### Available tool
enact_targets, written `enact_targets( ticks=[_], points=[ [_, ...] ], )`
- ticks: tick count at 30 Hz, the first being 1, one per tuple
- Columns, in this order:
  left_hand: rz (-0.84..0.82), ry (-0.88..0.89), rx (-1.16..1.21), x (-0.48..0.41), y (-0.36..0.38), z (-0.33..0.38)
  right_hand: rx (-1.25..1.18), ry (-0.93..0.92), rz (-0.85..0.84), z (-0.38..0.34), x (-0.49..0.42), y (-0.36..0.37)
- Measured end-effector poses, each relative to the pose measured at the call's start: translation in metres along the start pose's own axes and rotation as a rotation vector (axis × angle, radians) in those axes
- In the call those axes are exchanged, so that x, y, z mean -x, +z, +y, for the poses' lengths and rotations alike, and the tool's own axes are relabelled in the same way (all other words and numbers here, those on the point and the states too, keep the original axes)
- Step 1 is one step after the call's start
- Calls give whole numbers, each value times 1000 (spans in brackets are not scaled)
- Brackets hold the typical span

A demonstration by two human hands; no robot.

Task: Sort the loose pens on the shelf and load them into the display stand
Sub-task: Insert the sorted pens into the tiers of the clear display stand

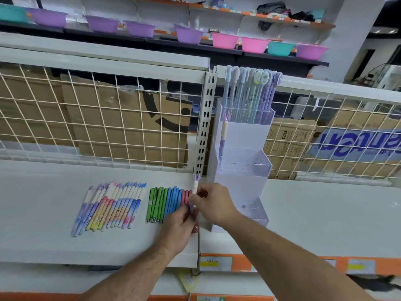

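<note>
Above the shelf (43,213), left hand (180,227) and right hand (213,202) together pinch an upright pen (195,187).

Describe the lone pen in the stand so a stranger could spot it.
Find the clear tiered stand beside the slotted post. Its top tier holds a bunch; the middle tier holds one pen at its left. Unlike the bunch, it stands alone, cream-capped with purple prongs.

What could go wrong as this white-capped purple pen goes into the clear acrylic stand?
The right hand and left hand pinch the white-capped purple pen; the left sits against the row of green, blue and pink pens, which might scatter on lifting. In the clear acrylic tiered stand, the lone leaning pen could topple if bumped.
</note>
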State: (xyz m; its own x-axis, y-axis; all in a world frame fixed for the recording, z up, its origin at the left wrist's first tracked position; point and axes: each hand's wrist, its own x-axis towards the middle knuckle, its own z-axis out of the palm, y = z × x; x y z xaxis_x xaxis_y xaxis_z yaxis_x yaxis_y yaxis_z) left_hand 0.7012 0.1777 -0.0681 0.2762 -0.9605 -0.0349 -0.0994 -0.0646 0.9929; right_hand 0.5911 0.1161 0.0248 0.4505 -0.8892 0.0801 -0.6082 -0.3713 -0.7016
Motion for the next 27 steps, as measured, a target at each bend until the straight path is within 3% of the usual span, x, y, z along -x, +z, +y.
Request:
enact_targets(
  ticks=[5, 8, 15, 27],
  points=[
    [-10, 275, -738, 11, -3, 3, -73, -18, 83, -19, -4, -48],
    [-129, 344, -945, 11, -13, 4, -123, -15, 198, -32, -12, -88],
    [-147, 345, -917, 5, -26, -9, -190, -20, 404, -46, -36, -135],
    [-130, 343, -892, 8, -26, -11, 29, -21, 371, -41, -49, -121]
  ],
)
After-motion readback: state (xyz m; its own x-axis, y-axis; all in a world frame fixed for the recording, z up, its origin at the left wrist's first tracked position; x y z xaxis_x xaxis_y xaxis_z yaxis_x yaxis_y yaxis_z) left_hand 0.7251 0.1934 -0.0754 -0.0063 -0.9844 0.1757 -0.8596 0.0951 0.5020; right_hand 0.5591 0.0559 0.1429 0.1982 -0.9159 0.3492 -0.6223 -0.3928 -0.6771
